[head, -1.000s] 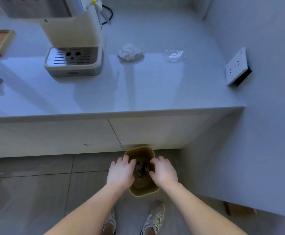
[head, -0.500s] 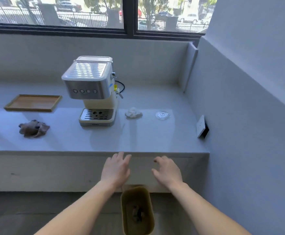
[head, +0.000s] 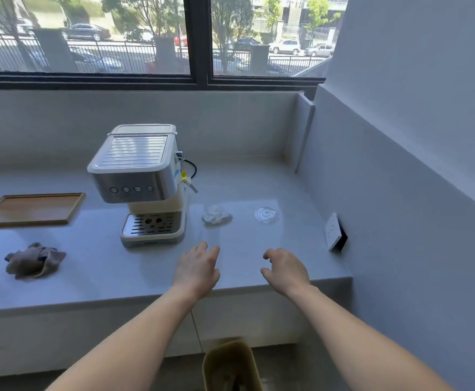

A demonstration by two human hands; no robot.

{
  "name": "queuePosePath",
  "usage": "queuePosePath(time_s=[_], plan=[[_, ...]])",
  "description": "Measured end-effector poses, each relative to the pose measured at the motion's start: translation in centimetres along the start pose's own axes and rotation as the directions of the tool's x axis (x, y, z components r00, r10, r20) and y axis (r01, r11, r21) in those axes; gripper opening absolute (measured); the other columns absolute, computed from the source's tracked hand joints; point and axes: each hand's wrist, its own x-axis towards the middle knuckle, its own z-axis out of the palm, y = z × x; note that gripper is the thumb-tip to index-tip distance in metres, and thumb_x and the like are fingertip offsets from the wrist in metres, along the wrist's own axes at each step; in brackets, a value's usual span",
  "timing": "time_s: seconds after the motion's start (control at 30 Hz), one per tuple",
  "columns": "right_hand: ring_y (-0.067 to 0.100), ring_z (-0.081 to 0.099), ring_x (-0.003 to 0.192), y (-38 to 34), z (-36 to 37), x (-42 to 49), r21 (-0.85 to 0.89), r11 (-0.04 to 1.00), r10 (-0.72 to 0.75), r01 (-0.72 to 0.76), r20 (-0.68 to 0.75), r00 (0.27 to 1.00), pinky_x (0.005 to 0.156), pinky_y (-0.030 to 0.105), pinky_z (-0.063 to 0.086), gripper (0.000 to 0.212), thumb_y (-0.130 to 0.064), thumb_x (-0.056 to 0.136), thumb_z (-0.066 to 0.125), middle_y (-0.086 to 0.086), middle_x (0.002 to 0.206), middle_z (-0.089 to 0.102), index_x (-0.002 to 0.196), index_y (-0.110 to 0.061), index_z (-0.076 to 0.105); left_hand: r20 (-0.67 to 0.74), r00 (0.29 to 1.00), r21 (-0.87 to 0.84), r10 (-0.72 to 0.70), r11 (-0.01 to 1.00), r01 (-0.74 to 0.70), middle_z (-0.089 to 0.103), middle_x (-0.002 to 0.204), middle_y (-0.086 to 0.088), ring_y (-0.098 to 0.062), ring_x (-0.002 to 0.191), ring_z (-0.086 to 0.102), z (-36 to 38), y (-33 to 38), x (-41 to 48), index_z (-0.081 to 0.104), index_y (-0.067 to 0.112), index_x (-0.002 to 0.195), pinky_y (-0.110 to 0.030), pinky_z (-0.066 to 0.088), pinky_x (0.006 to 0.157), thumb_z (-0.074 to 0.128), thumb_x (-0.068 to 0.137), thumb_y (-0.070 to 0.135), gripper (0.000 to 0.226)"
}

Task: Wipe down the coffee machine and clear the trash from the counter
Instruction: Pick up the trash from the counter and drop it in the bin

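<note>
Your left hand (head: pixel 196 270) is out over the front of the counter (head: pixel 112 277) with fingers spread and nothing in it, and your right hand (head: pixel 285 270) is beside it, fingers loosely curled, also holding nothing. Just past them sits a crumpled white tissue (head: pixel 216 215) right of the coffee machine (head: pixel 143 184), with a clear plastic lid (head: pixel 265 214) lying flat further right. Off to the left you've got a bunched-up grey cloth (head: pixel 34 260) and a wooden tray (head: pixel 33 210) with nothing on it. Down on the floor below your arms is the yellow trash bin (head: pixel 230 365), with some dark bits inside, can't tell what they are.
</note>
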Motion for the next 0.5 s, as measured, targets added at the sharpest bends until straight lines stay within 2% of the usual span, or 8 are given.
queuePosePath(time_s=[0.17, 0.3, 0.5], plan=[[0.021, 0.059, 0.11, -0.9, -0.2, 4.4, 0.025, 0.99, 0.138, -0.138, -0.001, 0.99, 0.085, 0.036, 0.051, 0.037, -0.031, 0.091, 0.056, -0.002, 0.125, 0.06, 0.127, -0.024, 0.056, 0.034, 0.998, -0.034, 0.048, 0.998, -0.047, 0.05, 0.116, -0.005, -0.028, 0.107, 0.05, 0.2, -2.2, 5.2, 0.047, 0.018, 0.13, -0.039, 0.046, 0.079, 0.049, 0.092, 0.025, 0.039], [0.023, 0.059, 0.112, -1.7, -0.3, 8.5, 0.032, 0.977, 0.214, -0.213, -0.022, 0.977, 0.087, 0.037, 0.05, 0.039, -0.03, 0.092, 0.057, 0.001, 0.128, 0.058, 0.13, -0.023, 0.055, 0.047, 0.995, -0.024, 0.092, 0.996, -0.091, 0.051, 0.124, -0.008, -0.03, 0.11, 0.049, 0.2, -3.7, 9.9, 0.047, 0.018, 0.129, -0.041, 0.047, 0.084, 0.049, 0.093, 0.026, 0.037], [0.028, 0.047, 0.122, -1.7, -0.2, 14.9, -0.039, 0.977, 0.207, -0.208, -0.033, 0.978, 0.091, 0.041, 0.048, 0.051, -0.035, 0.089, 0.063, 0.006, 0.136, 0.048, 0.136, -0.02, 0.047, 0.079, 0.993, -0.003, 0.083, 0.997, -0.083, 0.047, 0.132, -0.009, -0.03, 0.118, 0.046, 0.6, -4.5, 15.4, 0.044, 0.02, 0.136, -0.04, 0.046, 0.086, 0.049, 0.095, 0.024, 0.041]])
